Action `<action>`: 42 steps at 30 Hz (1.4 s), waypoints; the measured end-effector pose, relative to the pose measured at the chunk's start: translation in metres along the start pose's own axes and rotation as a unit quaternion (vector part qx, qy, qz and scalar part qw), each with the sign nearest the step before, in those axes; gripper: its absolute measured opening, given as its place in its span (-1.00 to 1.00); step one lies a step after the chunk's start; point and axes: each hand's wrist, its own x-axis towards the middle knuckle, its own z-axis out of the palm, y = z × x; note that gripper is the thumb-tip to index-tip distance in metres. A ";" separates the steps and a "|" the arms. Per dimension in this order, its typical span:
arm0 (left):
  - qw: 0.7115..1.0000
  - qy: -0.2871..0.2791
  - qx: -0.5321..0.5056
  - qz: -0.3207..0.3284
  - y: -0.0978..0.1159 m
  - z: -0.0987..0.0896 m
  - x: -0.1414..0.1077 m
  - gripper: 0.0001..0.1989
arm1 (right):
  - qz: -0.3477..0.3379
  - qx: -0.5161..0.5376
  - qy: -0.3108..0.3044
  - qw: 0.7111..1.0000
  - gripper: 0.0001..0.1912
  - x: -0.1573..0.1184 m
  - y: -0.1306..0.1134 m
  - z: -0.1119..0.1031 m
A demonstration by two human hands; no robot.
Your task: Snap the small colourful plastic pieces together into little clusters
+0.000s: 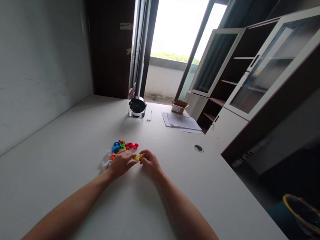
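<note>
A long white desk fills the view. On it, a person's left hand and right hand curl narrowly, both pinching a small yellow plastic piece between them, just beside a loose heap of red, blue, green and orange plastic pieces and crumpled white material.

Yellow piece and toy pieces look like glossy plastic, my desk smooth matt white, box plain cardboard, sheets matt paper.
</note>
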 end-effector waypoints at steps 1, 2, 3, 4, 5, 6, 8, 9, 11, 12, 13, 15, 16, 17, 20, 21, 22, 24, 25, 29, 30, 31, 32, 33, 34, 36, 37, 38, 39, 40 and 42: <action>1.000 -0.001 0.000 0.001 0.000 0.000 0.000 -0.75 | 0.000 0.001 0.000 1.000 -0.76 0.000 0.000 0.000; 1.000 -0.001 -0.001 0.001 0.000 0.000 0.000 -0.75 | 0.001 0.002 0.001 1.000 -0.76 0.000 0.000 0.000; 1.000 -0.001 -0.001 0.002 0.000 0.000 0.000 -0.75 | 0.002 0.001 0.002 1.000 -0.77 0.000 0.000 0.000; 1.000 -0.001 -0.002 0.003 0.000 -0.001 0.000 -0.75 | 0.003 0.000 0.003 1.000 -0.77 0.000 0.000 0.001; 1.000 -0.001 -0.003 0.003 0.000 -0.001 0.000 -0.75 | 0.005 -0.001 0.004 1.000 -0.77 0.000 0.000 0.001; 1.000 -0.002 -0.003 0.003 0.001 -0.001 0.000 -0.75 | 0.008 -0.002 0.005 1.000 -0.77 0.000 0.000 0.001; 1.000 -0.002 -0.005 0.001 0.001 -0.001 0.000 -0.75 | 0.012 -0.003 0.007 1.000 -0.77 0.000 0.000 0.001; 1.000 -0.002 -0.005 0.001 0.001 -0.001 0.000 -0.75 | 0.015 -0.003 0.007 1.000 -0.78 0.000 0.000 0.001; 1.000 -0.004 -0.006 0.001 0.001 -0.001 0.000 -0.75 | 0.018 -0.003 0.008 1.000 -0.78 0.000 -0.001 0.001; 1.000 -0.005 -0.006 0.002 0.001 -0.001 0.000 -0.75 | 0.019 -0.003 0.008 1.000 -0.79 -0.001 -0.001 0.001; 1.000 -0.007 -0.007 0.003 0.001 -0.001 0.000 -0.75 | 0.018 -0.001 0.008 1.000 -0.79 -0.001 -0.001 0.001; 1.000 -0.010 -0.008 0.004 0.001 -0.002 0.000 -0.75 | 0.016 0.004 0.007 1.000 -0.80 -0.001 0.000 0.001; 1.000 -0.012 -0.008 0.004 0.001 -0.002 0.000 -0.75 | 0.015 0.008 0.006 1.000 -0.80 -0.001 0.000 0.001; 1.000 -0.014 -0.008 0.004 0.001 -0.001 0.000 -0.76 | 0.014 0.011 0.005 1.000 -0.81 -0.001 0.000 0.001; 1.000 -0.016 -0.005 0.000 0.001 -0.001 0.000 -0.77 | 0.013 0.016 0.005 1.000 -0.82 -0.001 0.001 0.001; 1.000 -0.016 -0.005 -0.001 0.000 0.000 0.000 -0.78 | 0.012 0.016 0.006 1.000 -0.82 -0.001 0.001 0.001; 1.000 -0.015 -0.005 -0.002 0.000 0.000 0.000 -0.78 | 0.012 0.017 0.006 1.000 -0.83 -0.001 0.000 0.001; 1.000 -0.014 -0.006 -0.005 0.000 0.000 0.000 -0.78 | 0.011 0.019 0.006 1.000 -0.83 -0.001 -0.001 0.001; 1.000 -0.012 -0.006 -0.006 0.001 0.000 0.000 -0.78 | 0.011 0.021 0.006 1.000 -0.84 -0.001 -0.001 0.001; 1.000 -0.001 -0.013 -0.019 0.002 -0.001 0.000 -0.77 | 0.011 0.021 0.013 1.000 -0.83 -0.001 -0.005 0.003; 1.000 0.002 -0.015 -0.023 0.003 -0.001 0.000 -0.77 | 0.012 0.023 0.015 1.000 -0.83 -0.002 -0.007 0.004; 1.000 0.004 -0.015 -0.026 0.003 -0.001 0.000 -0.77 | 0.013 0.025 0.016 0.999 -0.82 -0.002 -0.008 0.004; 0.999 0.005 -0.014 -0.029 0.003 -0.002 0.000 -0.77 | 0.013 0.029 0.017 0.999 -0.82 -0.002 -0.009 0.004; 0.999 0.004 -0.011 -0.032 0.003 -0.002 0.000 -0.77 | 0.014 0.032 0.016 0.999 -0.82 -0.002 -0.010 0.005; 0.999 0.003 -0.009 -0.034 0.003 -0.002 0.000 -0.76 | 0.013 0.035 0.014 0.999 -0.82 -0.002 -0.011 0.005; 0.999 -0.001 -0.005 -0.034 0.003 -0.003 0.000 -0.75 | 0.012 0.038 0.009 0.999 -0.82 -0.003 -0.012 0.004; 0.999 -0.003 -0.005 -0.034 0.003 -0.003 0.000 -0.75 | 0.011 0.037 0.006 0.999 -0.81 -0.003 -0.012 0.004; 0.999 -0.004 -0.006 -0.034 0.003 -0.002 0.000 -0.75 | 0.010 0.037 0.003 0.999 -0.81 -0.003 -0.012 0.004; 0.999 -0.005 -0.007 -0.034 0.003 -0.002 0.000 -0.75 | 0.009 0.036 0.000 0.999 -0.81 -0.003 -0.012 0.003; 0.999 -0.005 -0.009 -0.035 0.002 -0.001 0.000 -0.75 | 0.007 0.035 -0.002 0.999 -0.80 -0.003 -0.011 0.003; 0.999 -0.003 -0.014 -0.037 0.001 0.000 0.000 -0.76 | 0.004 0.034 -0.006 0.999 -0.80 -0.003 -0.011 0.003</action>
